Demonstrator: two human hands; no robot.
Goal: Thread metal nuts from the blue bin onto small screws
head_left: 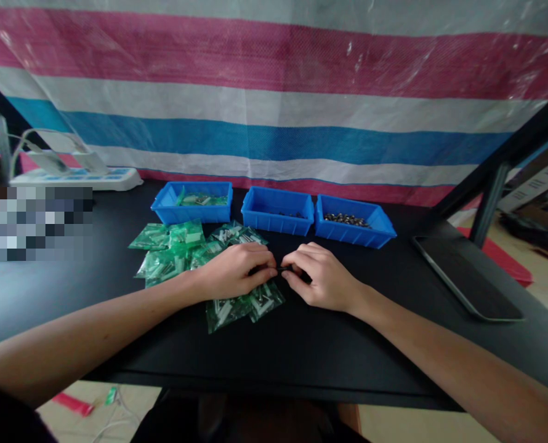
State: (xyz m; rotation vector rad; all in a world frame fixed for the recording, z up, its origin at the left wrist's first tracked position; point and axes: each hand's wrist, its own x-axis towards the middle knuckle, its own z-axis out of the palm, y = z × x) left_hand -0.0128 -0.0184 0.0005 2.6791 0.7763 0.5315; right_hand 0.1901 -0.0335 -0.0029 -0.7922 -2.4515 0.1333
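Observation:
My left hand (244,269) and my right hand (322,275) meet over the black table, fingertips pinched. Between them is a small dark piece (283,269), too small to name; both hands appear to grip it. Under and beside my left hand lies a pile of green-tinted plastic packets (165,263) with white and metallic pieces inside. Behind the hands stand three blue bins. Packets or similar parts lie in the left bin (193,213). A few small dark parts sit in the middle bin (276,223), and many small metal parts in the right bin (354,233).
A phone (468,280) lies on the right of the table (311,363). A white power strip (77,179) with plugs stands at the back left, near a blurred-out area. A striped plastic sheet (274,144) hangs behind, and dark metal struts (489,206) rise at the right.

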